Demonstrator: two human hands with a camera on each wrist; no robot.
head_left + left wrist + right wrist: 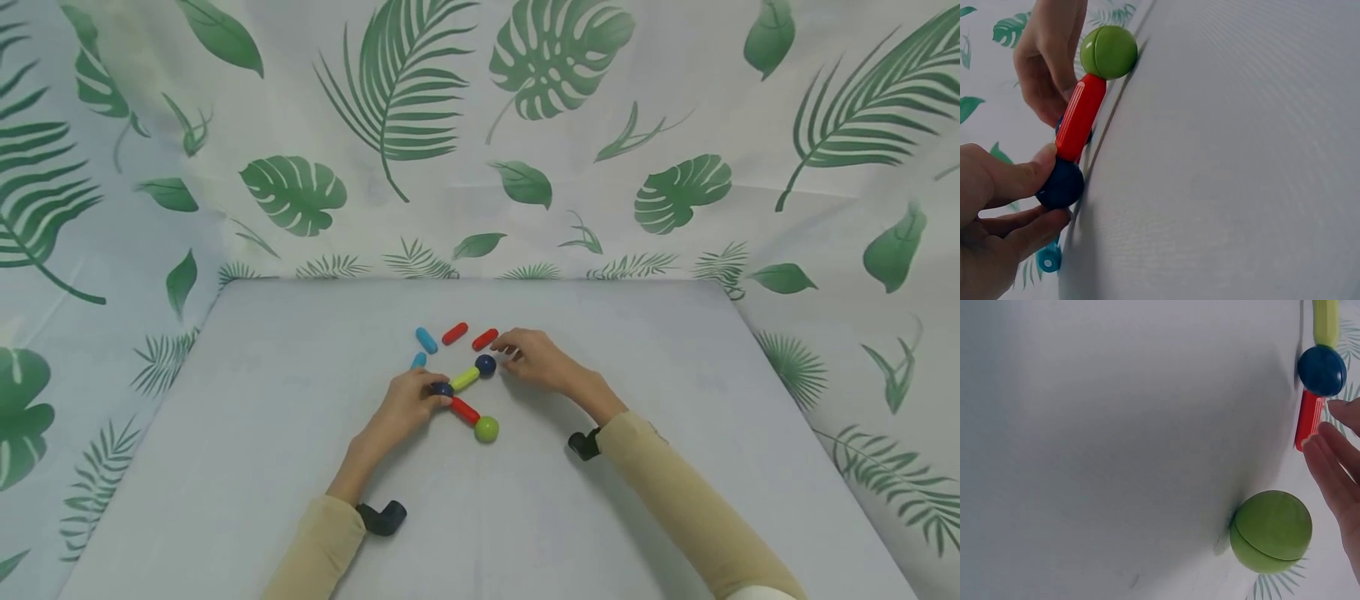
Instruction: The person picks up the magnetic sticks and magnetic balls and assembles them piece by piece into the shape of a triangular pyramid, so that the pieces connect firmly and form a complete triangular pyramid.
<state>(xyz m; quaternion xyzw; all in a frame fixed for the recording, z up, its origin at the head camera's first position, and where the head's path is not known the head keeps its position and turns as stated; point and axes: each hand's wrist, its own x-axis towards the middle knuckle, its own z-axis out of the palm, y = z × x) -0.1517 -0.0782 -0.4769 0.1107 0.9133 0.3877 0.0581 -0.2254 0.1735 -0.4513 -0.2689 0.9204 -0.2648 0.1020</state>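
My left hand [401, 408] pinches a dark blue ball [1063, 184] between thumb and fingers. From this ball a red stick [465, 410] leads to a lime green ball [487, 429], and a yellow-green stick [466, 378] leads to a second dark blue ball [485, 365]. Just right of that second ball, my right hand [543, 360] has its thumb and fingers apart. Its fingertips are close to a loose red stick [485, 339]; whether they touch it, I cannot tell. In the right wrist view, nothing shows gripped between the thumb and fingers [1329, 465].
Another loose red stick [454, 333] and a light blue stick [426, 340] lie beyond the joined pieces. A second light blue stick [418, 361] is partly hidden behind the left hand. Leaf-patterned cloth [435, 217] rises behind the white table [300, 350].
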